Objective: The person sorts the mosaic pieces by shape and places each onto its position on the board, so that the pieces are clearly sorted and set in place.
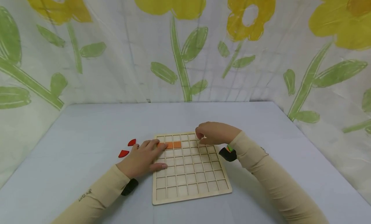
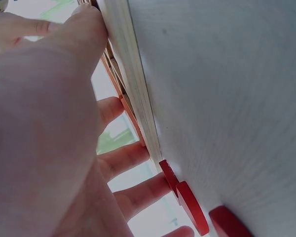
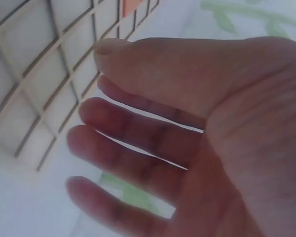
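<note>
A light wooden grid board [image 1: 192,196] lies flat on the table. Orange square tiles [image 1: 177,144] fill cells in its second row from the top, at the left. My left hand [image 1: 143,158] rests spread on the board's left edge, fingertips on the orange tiles and thumb lower down on the grid. One of its outer fingers is close to a red piece [image 2: 168,175]. Over the board's upper right corner is my right hand [image 1: 218,133], thumb tip against the grid and fingers loosely bent and apart; no piece shows in it in the right wrist view.
Red fan-shaped pieces [image 1: 123,153] lie left of the board, beside my left hand. The pale table [image 1: 95,127] reaches back to a hanging sheet [image 1: 124,56] painted with yellow flowers. Dark wrist cameras [image 1: 228,154] sit below both wrists.
</note>
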{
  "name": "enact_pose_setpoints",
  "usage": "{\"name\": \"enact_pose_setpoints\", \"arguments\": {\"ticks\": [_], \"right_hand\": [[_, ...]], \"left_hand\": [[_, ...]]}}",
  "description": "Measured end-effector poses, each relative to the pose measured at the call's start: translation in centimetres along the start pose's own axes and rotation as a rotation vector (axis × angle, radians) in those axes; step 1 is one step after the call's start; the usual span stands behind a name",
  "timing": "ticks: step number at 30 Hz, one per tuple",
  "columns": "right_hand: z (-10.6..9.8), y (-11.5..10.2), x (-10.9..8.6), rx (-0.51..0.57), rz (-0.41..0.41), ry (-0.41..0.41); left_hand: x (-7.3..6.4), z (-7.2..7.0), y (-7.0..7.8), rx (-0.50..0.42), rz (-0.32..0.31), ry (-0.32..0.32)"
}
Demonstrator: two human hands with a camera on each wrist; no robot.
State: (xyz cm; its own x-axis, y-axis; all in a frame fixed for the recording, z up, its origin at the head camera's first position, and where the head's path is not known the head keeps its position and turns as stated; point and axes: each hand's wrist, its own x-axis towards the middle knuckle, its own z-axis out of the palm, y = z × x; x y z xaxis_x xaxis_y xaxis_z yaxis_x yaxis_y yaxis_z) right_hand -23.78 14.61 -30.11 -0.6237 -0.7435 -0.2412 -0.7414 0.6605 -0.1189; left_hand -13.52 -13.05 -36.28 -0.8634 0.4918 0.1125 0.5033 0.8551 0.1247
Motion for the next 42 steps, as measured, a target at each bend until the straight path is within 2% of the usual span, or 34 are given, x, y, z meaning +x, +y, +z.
{"name": "enact_pose_setpoints", "arguments": {"ticks": [7, 15, 20, 25, 32, 42], "right_hand": [[0.3, 1.1, -2.2, 0.008, 0.079, -0.095], [0.6, 2.3, -4.7, 0.020, 0.121, -0.126], [1.2, 3.4, -5.7, 0.042, 0.144, -0.114], [2.2, 4.1, -6.4, 0.054, 0.133, -0.085], [2.9, 4.3, -6.4, 0.044, 0.128, -0.060], [3.4, 4.3, -6.5, -0.004, 0.068, -0.022]], "left_hand": [[0.0, 0.1, -0.1, 0.000, 0.010, 0.002], [0.2, 0.1, -0.3, 0.000, 0.013, -0.007], [0.3, 0.1, -0.4, 0.005, 0.023, 0.004], [0.3, 0.1, -0.5, 0.006, 0.029, 0.007], [0.2, -0.1, -0.3, -0.010, 0.023, -0.008], [0.1, 0.0, -0.4, -0.044, -0.009, -0.038]]}}
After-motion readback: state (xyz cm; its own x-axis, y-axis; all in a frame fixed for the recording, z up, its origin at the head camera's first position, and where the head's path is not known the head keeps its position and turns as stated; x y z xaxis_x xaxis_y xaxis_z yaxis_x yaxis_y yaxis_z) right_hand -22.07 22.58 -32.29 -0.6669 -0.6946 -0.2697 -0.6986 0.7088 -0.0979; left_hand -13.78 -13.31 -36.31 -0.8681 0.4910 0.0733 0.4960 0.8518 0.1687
